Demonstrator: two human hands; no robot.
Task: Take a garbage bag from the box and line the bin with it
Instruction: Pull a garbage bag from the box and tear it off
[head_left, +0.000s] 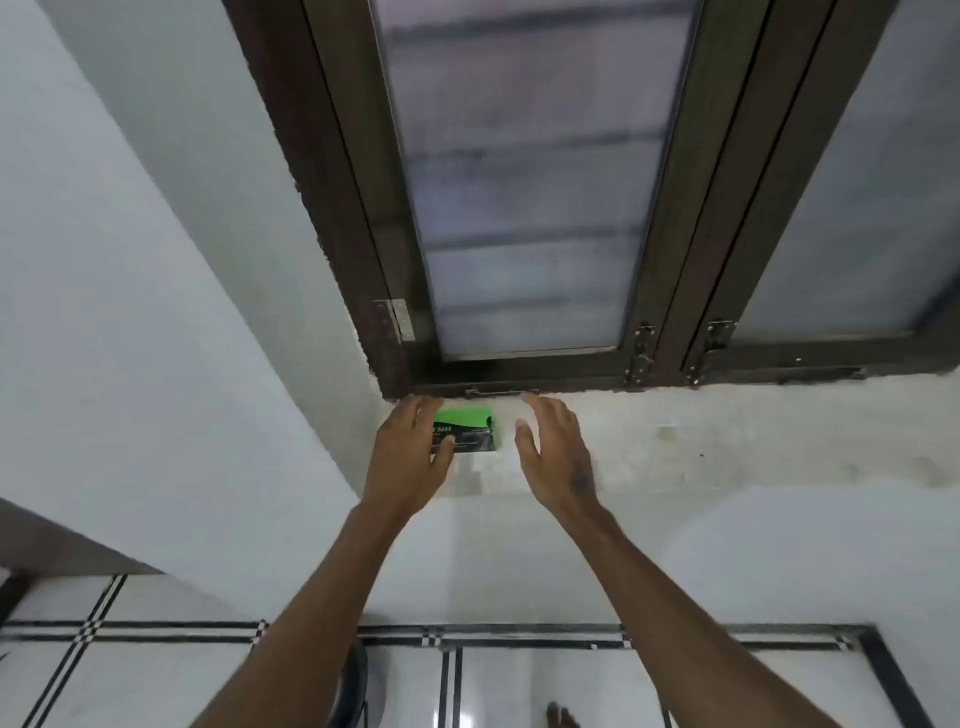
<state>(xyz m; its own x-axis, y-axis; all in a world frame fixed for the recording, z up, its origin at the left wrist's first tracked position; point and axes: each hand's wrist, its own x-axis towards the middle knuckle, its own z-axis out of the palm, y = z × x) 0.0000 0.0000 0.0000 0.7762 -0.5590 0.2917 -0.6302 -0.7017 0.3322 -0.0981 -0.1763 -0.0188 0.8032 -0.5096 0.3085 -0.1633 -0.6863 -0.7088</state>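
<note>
Box (470, 431) of garbage bags, green and black: lying on window sill (675, 441), left end, just below dark window frame (519, 371) | left hand (410, 457): gripping box, thumb across front face, fingers over top | right hand (556, 452): fingers straight and spread, holding nothing, just beside box, above sill | floor: tiled, bare foot (561, 717) at bottom edge

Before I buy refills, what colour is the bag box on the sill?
Bright green above, black below with small print, seen in the head view: box.

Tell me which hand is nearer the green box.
Left. The left hand grips the box's left end on the sill; the right hand hovers open just to its right, not touching.
</note>
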